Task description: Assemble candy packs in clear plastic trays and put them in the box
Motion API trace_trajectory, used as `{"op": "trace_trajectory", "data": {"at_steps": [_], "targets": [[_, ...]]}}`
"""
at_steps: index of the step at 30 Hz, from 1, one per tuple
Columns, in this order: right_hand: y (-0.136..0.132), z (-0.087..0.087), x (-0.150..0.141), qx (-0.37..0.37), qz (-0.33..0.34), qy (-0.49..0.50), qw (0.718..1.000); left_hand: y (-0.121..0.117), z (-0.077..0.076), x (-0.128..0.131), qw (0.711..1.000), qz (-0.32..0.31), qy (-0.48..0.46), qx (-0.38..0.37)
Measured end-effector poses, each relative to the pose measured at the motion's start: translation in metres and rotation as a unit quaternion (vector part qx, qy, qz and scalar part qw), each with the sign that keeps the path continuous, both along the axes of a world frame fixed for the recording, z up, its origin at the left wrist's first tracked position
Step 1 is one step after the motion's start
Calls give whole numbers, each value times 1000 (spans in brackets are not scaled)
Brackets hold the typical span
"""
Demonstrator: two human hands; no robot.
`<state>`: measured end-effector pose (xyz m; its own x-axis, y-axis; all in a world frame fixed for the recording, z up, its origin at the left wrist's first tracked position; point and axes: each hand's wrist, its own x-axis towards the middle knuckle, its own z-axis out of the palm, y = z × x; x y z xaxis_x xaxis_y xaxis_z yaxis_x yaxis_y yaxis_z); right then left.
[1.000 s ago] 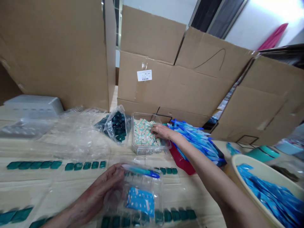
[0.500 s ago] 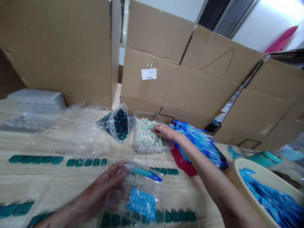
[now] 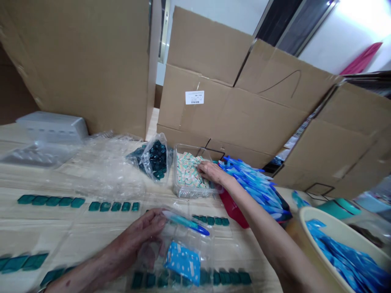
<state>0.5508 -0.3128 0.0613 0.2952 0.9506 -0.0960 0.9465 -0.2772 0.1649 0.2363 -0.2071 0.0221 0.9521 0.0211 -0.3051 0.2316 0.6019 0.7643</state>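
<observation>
My right hand (image 3: 212, 173) rests among small white, green and orange wrapped pieces in a clear plastic tub (image 3: 176, 179), its fingers hidden in them. At lower left, my left hand (image 3: 140, 232) grips the edge of a clear plastic blister tray (image 3: 189, 248). Inside that tray lie a blue-and-white patterned packet (image 3: 182, 262) and a slim blue-and-teal stick (image 3: 186, 224). Rows of small teal pieces (image 3: 51, 200) lie on the table, and more show through the tray's lower part.
Behind the tub stands a clear bag of dark teal pieces (image 3: 157, 160), and a heap of blue sticks (image 3: 256, 189) lies on a red tray (image 3: 233, 209). A cream basin (image 3: 308, 232) holds blue packets at right. Cardboard sheets (image 3: 232, 118) wall the far side.
The whole view has drifted, so the table contents sit further right in the frame. Both hands remain at the same things, with the left hand shifted slightly along the tray.
</observation>
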Motion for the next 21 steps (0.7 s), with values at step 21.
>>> {"op": "trace_trajectory", "data": {"at_steps": [21], "targets": [[3, 13, 15, 6, 7, 257, 966, 3, -3, -1, 999, -21, -28, -1]]}}
